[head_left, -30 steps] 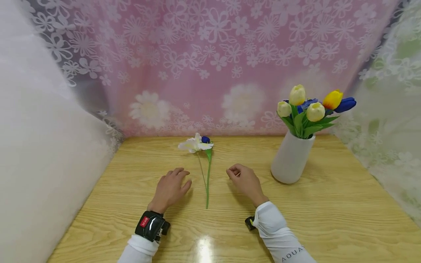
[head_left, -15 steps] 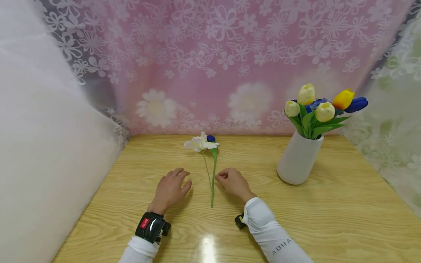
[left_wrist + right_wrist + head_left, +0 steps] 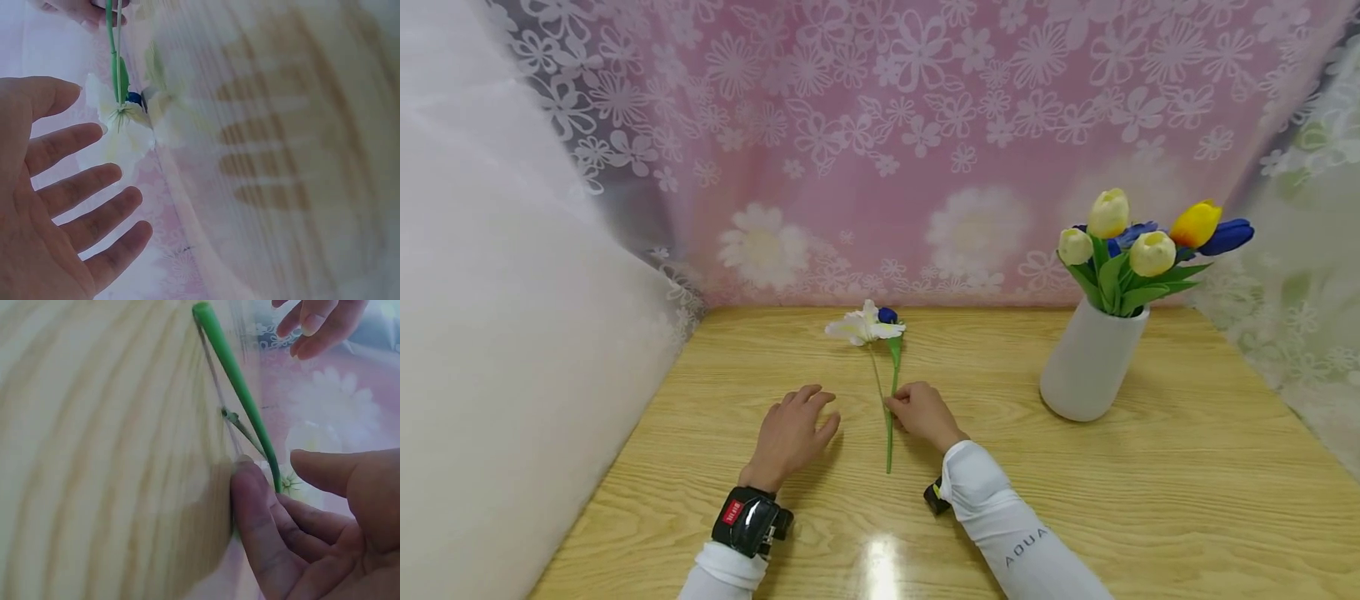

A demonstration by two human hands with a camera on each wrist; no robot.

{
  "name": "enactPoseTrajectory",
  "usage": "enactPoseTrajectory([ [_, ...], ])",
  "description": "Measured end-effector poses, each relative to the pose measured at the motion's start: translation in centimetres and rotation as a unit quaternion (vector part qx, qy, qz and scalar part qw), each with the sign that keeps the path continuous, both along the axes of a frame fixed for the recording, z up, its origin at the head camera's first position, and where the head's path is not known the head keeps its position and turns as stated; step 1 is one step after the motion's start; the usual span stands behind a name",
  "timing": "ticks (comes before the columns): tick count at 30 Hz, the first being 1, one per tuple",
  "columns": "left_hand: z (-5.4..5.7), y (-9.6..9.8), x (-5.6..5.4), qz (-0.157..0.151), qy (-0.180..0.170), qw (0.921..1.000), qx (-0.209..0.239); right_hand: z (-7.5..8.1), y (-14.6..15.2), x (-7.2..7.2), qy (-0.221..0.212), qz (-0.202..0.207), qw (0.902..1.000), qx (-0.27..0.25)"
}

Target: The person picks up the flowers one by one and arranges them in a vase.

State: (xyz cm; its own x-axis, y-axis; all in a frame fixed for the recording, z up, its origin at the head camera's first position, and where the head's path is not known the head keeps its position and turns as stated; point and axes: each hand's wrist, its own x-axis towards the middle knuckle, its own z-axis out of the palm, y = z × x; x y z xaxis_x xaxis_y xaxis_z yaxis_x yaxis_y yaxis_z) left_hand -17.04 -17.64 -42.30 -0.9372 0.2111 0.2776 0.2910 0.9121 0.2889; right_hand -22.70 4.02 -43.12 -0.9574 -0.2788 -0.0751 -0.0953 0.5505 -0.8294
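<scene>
Two artificial flowers lie side by side on the wooden table (image 3: pixel 745 358): a white flower (image 3: pixel 859 327) with a thin stem and a blue flower (image 3: pixel 887 316) with a thicker green stem (image 3: pixel 890 450). My right hand (image 3: pixel 922 413) is at the middle of these stems. In the right wrist view its index finger (image 3: pixel 253 500) lies low by the green stem (image 3: pixel 240 387), while the thumb (image 3: pixel 322 472) stays apart across the gap. To the left of the stems, my left hand (image 3: pixel 792 432) hovers with fingers spread, holding nothing.
A white vase (image 3: pixel 1090 362) stands at the right of the table, filled with cream tulips (image 3: pixel 1108 214), a yellow-orange tulip (image 3: pixel 1197 223) and blue flowers (image 3: pixel 1227 237). A pink floral curtain (image 3: pixel 850 167) hangs behind the table, with pale cloth (image 3: pixel 512 333) at the left.
My right hand has moved left from the table beside the flowers to the stems. The left hand has barely moved. The view has shifted slightly left.
</scene>
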Motion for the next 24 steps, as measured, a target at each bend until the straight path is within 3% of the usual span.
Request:
enactPoseTrajectory([
  [13,0.3,-0.1,0.3,-0.003,-0.005,1.0,0.003,-0.4,0.5,-0.4,-0.059,-0.041,0.9962,-0.049],
  [24,0.2,0.2,0.4,-0.005,0.004,0.9999,0.014,1.3,1.9,0.8,-0.04,-0.07,0.9943,-0.071],
])
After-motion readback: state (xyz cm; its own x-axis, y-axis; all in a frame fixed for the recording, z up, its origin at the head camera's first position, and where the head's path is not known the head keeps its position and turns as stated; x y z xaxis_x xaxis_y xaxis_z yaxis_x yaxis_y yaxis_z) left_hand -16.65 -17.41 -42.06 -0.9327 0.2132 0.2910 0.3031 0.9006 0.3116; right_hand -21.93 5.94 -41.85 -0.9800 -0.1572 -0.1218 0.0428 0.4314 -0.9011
